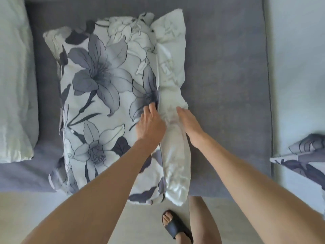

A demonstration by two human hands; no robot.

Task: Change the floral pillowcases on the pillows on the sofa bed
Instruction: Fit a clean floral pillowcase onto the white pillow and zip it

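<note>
The left hand (149,120) lay on the white pillowcase printed with large grey lilies (98,95), its fingertips curled at the case's open right hem; whether they pinched the cloth could not be told. The right hand (189,121) rested just beside it, fingers straight and together, flat on the plain white pillow (173,71) that stuck out of that opening along the case's right side. Pillow and case lay lengthwise on the grey fabric sofa bed (225,85), near its middle, the near end hanging over the front edge. A pale bare pillow (15,85) sat at the left edge. Another piece of grey floral fabric (306,155) showed beyond the right edge. Below, a foot in a dark slide sandal (174,226) stood on the light floor.
</note>
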